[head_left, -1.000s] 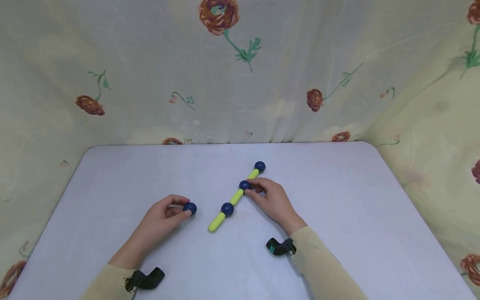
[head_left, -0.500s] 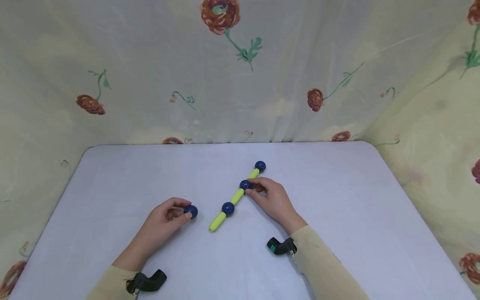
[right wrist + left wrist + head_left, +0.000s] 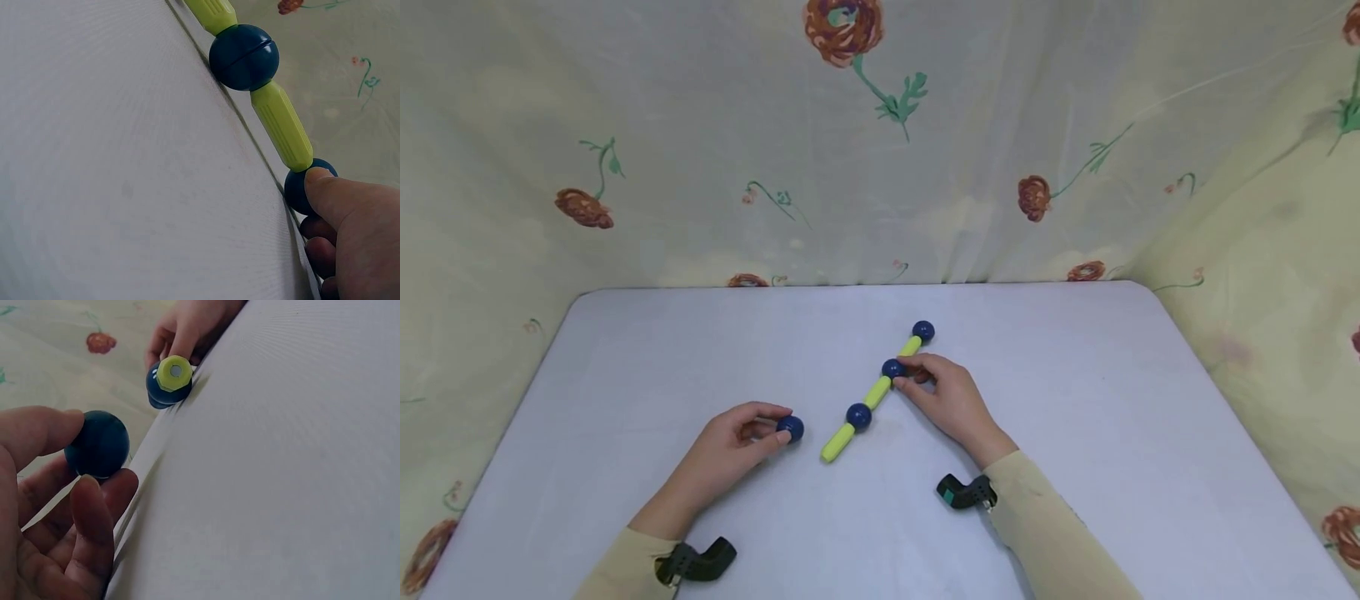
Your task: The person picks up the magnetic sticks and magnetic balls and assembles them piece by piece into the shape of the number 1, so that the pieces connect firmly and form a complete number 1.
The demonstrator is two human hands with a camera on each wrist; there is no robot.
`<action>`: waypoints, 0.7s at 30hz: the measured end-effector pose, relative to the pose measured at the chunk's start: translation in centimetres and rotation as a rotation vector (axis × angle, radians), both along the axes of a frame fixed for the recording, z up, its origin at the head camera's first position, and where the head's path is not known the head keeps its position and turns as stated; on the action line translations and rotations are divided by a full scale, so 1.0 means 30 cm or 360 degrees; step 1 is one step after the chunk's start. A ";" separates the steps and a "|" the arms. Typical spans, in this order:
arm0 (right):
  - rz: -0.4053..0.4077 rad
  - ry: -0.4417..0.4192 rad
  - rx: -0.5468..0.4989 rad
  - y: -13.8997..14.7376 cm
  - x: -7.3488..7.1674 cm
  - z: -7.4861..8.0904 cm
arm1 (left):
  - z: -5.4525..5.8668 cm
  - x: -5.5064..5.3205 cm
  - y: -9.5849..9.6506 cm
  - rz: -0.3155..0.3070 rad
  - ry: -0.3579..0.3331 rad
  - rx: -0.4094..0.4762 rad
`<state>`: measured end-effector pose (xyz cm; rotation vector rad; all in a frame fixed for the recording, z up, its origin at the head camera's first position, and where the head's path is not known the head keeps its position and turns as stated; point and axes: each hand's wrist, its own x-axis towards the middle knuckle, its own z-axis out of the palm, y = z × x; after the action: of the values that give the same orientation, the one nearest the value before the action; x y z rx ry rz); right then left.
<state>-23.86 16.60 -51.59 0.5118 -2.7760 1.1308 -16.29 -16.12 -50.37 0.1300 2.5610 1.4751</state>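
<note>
My left hand (image 3: pixel 730 446) pinches a loose dark blue ball (image 3: pixel 790 429) between thumb and fingers, left of a chain of balls and rods. The chain slants across the table from front left to back right, yellow-green rods alternating with blue balls. Its near end is a bare rod (image 3: pixel 838 443), whose hexagonal end (image 3: pixel 175 372) faces the left wrist camera. Behind that rod come a ball (image 3: pixel 859 416) and a second rod (image 3: pixel 877 392). My right hand (image 3: pixel 950 404) pinches the middle ball (image 3: pixel 300 189), partly covering the third rod (image 3: pixel 911 346). A ball (image 3: pixel 923 331) caps the far end.
The white table (image 3: pixel 1075 400) carries the chain near its middle. Floral cloth (image 3: pixel 700 125) hangs behind the table and along its sides. Each wrist wears a black strapped device, one on the left sleeve (image 3: pixel 625 567) and one on the right sleeve (image 3: pixel 1052 525).
My left hand, holding its ball, has moved slightly toward the front and to the right, closer to the near rod. My right hand keeps its pinch on the middle ball, and the chain looks unchanged.
</note>
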 end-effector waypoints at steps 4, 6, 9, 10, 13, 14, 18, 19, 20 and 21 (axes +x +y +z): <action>0.0006 0.0009 -0.0007 0.000 0.000 0.000 | -0.002 0.002 0.000 -0.0018 -0.0009 0.0010; 0.0004 0.0012 -0.0010 0.001 0.000 -0.002 | -0.003 0.002 0.000 -0.0034 -0.0010 0.0009; 0.0004 0.0010 -0.0012 0.001 0.000 -0.005 | -0.006 0.004 -0.002 -0.0062 -0.0010 -0.0011; 0.0004 0.0010 -0.0011 0.000 -0.001 -0.006 | -0.007 0.004 -0.003 -0.0073 -0.0008 -0.0021; 0.0010 0.0008 -0.0013 0.000 -0.001 -0.007 | -0.009 0.004 -0.006 -0.0120 0.0009 -0.0044; 0.0011 0.0007 -0.0014 -0.001 -0.001 -0.006 | -0.009 0.004 -0.007 -0.0142 0.0019 -0.0051; 0.0010 0.0003 -0.0016 -0.001 -0.001 -0.003 | -0.010 0.003 -0.010 -0.0235 0.0062 -0.0105; 0.0010 0.0003 -0.0016 -0.001 -0.001 -0.003 | -0.010 0.003 -0.011 -0.0259 0.0074 -0.0120; 0.0011 0.0003 -0.0012 -0.001 -0.002 -0.003 | -0.009 0.003 -0.011 -0.0282 0.0083 -0.0135; 0.0011 0.0002 -0.0010 -0.001 -0.002 -0.003 | -0.009 0.003 -0.012 -0.0299 0.0093 -0.0152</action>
<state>-23.94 16.56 -51.68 0.5218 -2.7708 1.1402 -16.19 -16.47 -50.63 0.3942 2.5769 1.2975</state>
